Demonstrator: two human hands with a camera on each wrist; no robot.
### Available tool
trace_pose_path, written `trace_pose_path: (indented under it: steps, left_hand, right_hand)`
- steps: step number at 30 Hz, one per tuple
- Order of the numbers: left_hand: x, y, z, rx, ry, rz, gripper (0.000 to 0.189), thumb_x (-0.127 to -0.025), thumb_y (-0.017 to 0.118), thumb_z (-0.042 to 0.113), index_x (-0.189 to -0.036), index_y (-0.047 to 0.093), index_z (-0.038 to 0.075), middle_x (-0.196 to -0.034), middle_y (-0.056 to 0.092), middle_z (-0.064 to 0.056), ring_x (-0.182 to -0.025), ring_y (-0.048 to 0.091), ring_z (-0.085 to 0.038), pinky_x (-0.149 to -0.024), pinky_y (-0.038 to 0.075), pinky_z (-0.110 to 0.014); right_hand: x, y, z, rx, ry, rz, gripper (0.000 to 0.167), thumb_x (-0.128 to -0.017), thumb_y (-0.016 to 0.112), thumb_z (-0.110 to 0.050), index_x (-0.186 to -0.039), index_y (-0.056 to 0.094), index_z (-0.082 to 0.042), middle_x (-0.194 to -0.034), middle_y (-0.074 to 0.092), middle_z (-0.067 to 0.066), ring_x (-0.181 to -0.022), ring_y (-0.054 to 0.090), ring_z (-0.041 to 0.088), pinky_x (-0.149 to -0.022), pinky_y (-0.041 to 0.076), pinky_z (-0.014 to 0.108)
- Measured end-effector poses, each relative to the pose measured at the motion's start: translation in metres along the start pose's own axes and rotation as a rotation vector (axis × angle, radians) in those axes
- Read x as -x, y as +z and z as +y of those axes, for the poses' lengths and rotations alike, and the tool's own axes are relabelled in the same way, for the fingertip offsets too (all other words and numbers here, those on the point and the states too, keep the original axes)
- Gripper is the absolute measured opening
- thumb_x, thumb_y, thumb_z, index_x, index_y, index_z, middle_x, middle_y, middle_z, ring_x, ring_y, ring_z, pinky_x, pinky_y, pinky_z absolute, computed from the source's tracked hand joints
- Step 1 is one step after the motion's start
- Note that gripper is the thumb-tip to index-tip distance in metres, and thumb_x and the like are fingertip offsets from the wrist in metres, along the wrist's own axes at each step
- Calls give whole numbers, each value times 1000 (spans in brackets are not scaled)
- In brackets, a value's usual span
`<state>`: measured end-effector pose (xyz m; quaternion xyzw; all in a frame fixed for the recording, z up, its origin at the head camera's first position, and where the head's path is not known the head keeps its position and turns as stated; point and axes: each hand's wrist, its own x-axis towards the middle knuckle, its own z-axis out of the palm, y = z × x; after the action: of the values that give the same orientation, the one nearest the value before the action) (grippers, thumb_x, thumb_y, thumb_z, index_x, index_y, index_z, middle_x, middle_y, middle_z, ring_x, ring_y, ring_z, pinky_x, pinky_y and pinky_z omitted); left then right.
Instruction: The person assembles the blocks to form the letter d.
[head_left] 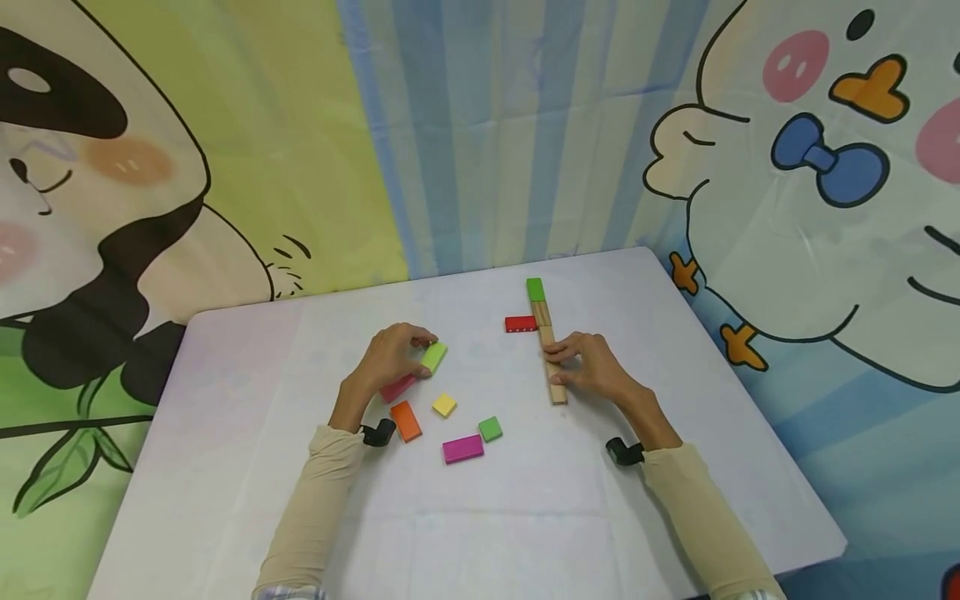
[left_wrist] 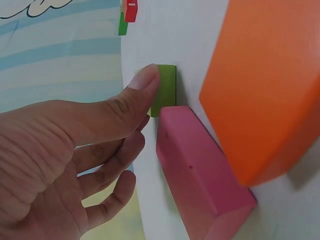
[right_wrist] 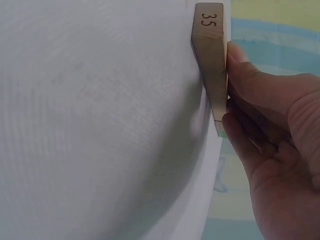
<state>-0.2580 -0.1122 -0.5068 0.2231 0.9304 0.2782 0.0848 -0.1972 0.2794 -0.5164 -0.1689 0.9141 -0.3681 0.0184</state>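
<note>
My left hand pinches a light green block between thumb and fingers. In the left wrist view the thumb lies over that green block, and a pink block is just beside it. My right hand is at a straight row of wooden blocks, its thumb and fingertips on a plain wooden block. The near end of the row bears the number 35 in the right wrist view. A green block caps the far end, and a red block juts out from the row's left side.
Loose on the white table are an orange block, a yellow block, a small green block and a magenta block. A cartoon-printed cloth hangs behind the table.
</note>
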Motion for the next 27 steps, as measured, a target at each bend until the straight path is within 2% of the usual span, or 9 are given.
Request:
trace_pose_path:
  steps: [6,12,18,27]
  left_hand:
    - [-6,0,1,12,17,-6,58,-80,98,11,-134,77,10,-125,80,-9,-117,71,-29,-106,53,-55]
    - [-17,6,4,31,18,-12,57,-81,97,10,-134,77,10,-125,80,-9,-118,71,-29,-108,53,-54]
    - [-29,15,12,46,35,-33,58,-83,96,9,-136,75,9,-129,79,-10,-121,72,-29,-111,51,-54]
    - [-44,19,26,9,42,-62,57,-85,93,6,-138,73,11,-132,77,-8,-125,69,-28,-115,49,-52]
  right_hand:
    - [-1,-3,-1,-4,6,4,41,-79,96,-2,-117,82,2,-133,78,16,-127,69,42,-116,49,62]
    - [-2,-3,-1,-6,18,-2,41,-79,95,-3,-118,82,1,-134,78,16,-129,68,43,-117,48,62]
    - [1,-1,-1,-16,24,-4,41,-79,96,-4,-118,82,1,-135,78,15,-130,68,43,-117,48,62]
    - [0,-1,1,-12,-1,0,41,-79,96,-3,-118,82,1,-134,78,15,-129,69,42,-117,49,61]
